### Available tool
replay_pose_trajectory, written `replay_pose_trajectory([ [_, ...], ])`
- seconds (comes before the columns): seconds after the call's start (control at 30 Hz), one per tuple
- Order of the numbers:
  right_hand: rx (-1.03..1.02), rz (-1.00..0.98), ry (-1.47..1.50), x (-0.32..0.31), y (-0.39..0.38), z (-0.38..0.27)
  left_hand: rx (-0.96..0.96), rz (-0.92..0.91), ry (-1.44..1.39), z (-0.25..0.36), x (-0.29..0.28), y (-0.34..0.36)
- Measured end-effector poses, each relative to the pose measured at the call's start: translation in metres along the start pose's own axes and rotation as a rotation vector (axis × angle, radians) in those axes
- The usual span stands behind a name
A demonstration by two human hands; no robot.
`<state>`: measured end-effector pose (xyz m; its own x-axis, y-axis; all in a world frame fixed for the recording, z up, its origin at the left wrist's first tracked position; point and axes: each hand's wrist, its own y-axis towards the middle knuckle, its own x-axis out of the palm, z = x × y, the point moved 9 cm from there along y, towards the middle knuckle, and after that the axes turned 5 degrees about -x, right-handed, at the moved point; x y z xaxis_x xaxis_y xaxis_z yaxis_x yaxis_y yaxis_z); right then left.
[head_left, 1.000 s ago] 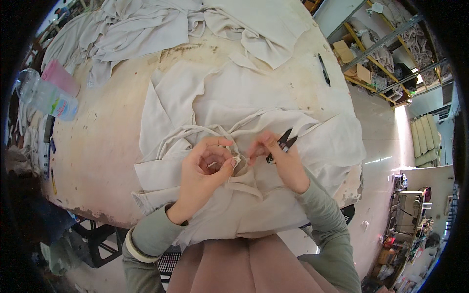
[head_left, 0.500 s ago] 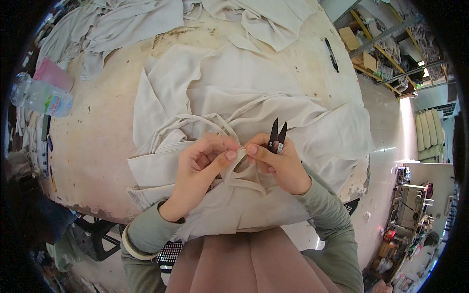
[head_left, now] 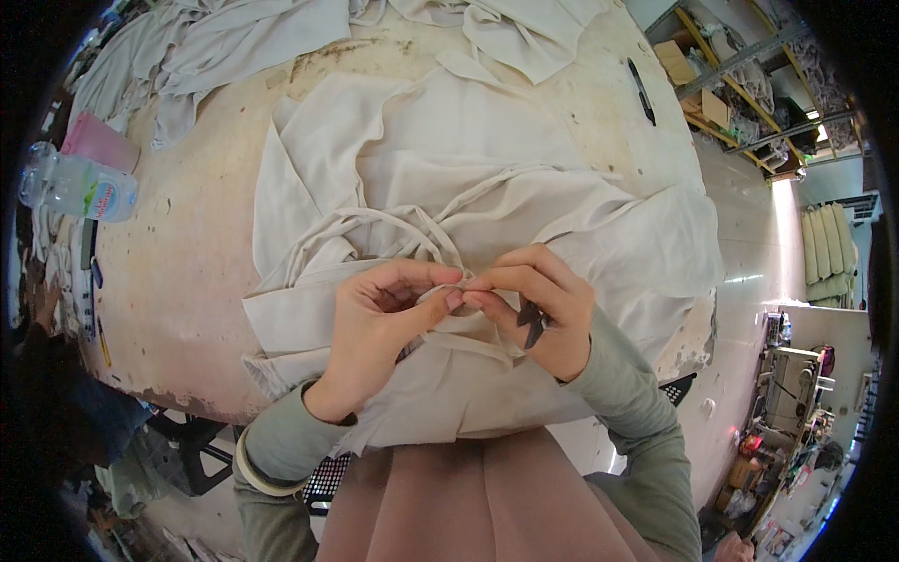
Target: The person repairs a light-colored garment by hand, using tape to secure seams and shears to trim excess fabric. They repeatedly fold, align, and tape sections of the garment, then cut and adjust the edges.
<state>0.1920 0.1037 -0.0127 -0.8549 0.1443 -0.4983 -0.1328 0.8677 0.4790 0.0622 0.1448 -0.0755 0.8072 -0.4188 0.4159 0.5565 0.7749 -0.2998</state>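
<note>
A cream fabric garment (head_left: 449, 131) lies bunched over the near part of the table, with narrow fabric straps (head_left: 393, 217) looping across its middle. My left hand (head_left: 384, 304) pinches the edge of a strap between thumb and forefinger. Right beside it, my right hand (head_left: 538, 300) pinches the same spot, so the fingertips almost meet. Small black thread snips (head_left: 532, 323) are tucked in my right palm, mostly hidden by the fingers, blades pointing down toward me. The exact bit of cloth between the fingertips is too small to make out.
More cream cloth (head_left: 253, 47) is heaped at the table's far side. A clear plastic bottle (head_left: 84, 187) and a pink cup (head_left: 101, 142) stand at the left. A black pen (head_left: 641, 92) lies far right. Shelving (head_left: 740, 84) rises beyond the table's right edge.
My right hand has turned over, swinging the snips from pointing away to pointing toward me, inside the palm. Its fingers have closed in on the strap beside my left fingertips.
</note>
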Motion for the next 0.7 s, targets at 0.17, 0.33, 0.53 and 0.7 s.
replay_pose_trajectory([
  [0.17, 0.135, -0.084, 0.030, 0.019, -0.003, 0.014, 0.016, -0.016, 0.066, 0.002, 0.004, -0.001],
  [0.33, 0.763, -0.178, 1.206, 0.057, -0.032, 0.036, -0.004, -0.094, -0.018, -0.001, 0.010, 0.000],
  [0.53, 0.869, -0.176, 1.120, 0.053, -0.037, 0.044, -0.046, -0.064, -0.106, -0.008, 0.004, 0.000],
  [0.7, 0.436, 0.019, 0.173, -0.001, -0.010, 0.038, -0.022, -0.013, -0.229, -0.005, -0.004, 0.000],
])
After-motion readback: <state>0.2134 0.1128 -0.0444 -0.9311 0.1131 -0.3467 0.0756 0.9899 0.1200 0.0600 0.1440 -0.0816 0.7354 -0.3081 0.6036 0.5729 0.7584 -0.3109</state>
